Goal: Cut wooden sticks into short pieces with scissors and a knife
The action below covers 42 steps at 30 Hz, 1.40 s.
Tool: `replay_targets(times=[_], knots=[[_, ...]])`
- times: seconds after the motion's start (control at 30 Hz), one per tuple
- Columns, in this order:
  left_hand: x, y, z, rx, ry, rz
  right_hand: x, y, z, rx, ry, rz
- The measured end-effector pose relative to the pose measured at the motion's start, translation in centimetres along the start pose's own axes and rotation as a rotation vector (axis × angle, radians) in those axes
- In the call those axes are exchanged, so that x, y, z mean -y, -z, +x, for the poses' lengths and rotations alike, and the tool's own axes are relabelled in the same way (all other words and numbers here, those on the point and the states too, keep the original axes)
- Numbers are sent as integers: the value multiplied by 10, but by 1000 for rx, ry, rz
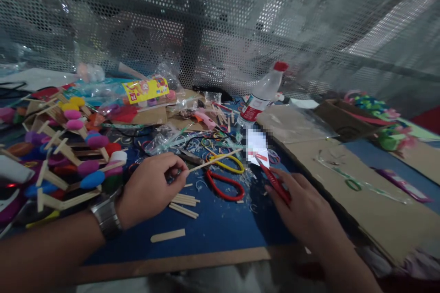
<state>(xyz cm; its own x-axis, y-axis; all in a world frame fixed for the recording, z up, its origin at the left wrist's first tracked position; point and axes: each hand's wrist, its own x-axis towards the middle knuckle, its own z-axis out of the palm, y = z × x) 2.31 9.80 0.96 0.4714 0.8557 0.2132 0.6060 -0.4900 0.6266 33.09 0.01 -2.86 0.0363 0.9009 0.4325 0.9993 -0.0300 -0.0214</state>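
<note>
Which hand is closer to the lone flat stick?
Left. The left hand, pinching a thin stick, is just beyond the flat stick; the right hand, with a red cutter, is well to its right.

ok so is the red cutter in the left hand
No, the right hand holds the red cutter, while the left hand pinches a thin stick.

Red utility knife [275, 185]; red-and-yellow scissor handles [225, 184]; blue tabletop [220, 233]; red-capped bottle [261, 95].
</note>
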Motion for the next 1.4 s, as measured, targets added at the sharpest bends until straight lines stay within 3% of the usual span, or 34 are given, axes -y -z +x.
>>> replay_targets(times=[0.1, 0.2, 0.27, 0.4, 0.5, 0.7, 0.87, 1.1, 1.4], knots=[[0, 0, -1, -3, 4, 1, 20, 17, 13, -198, 121, -5], [-1, -1, -2, -2, -7, -4, 58, 34, 32, -288, 326, 74], [-1, -1, -3, -14, -27, -18, 85, 39, 49, -192, 507, 109], [1, -1, -3, -46, -79, -47, 114, 29, 83, 134, 669, 94], [4, 1, -3, -13, -109, -48, 114, 19, 97, 234, 688, 154], [5, 0, -5, 227, -106, -25, 106, 11, 90, 256, 715, 219], [2, 0, -9, 349, -111, -85, 104, 9, 83, 240, 768, 269], [-1, 3, -16, 330, -156, -171, 101, 9, 81, 143, 811, 431], [-6, 6, -14, 346, -151, -365, 104, 10, 80, 177, 760, 552]])
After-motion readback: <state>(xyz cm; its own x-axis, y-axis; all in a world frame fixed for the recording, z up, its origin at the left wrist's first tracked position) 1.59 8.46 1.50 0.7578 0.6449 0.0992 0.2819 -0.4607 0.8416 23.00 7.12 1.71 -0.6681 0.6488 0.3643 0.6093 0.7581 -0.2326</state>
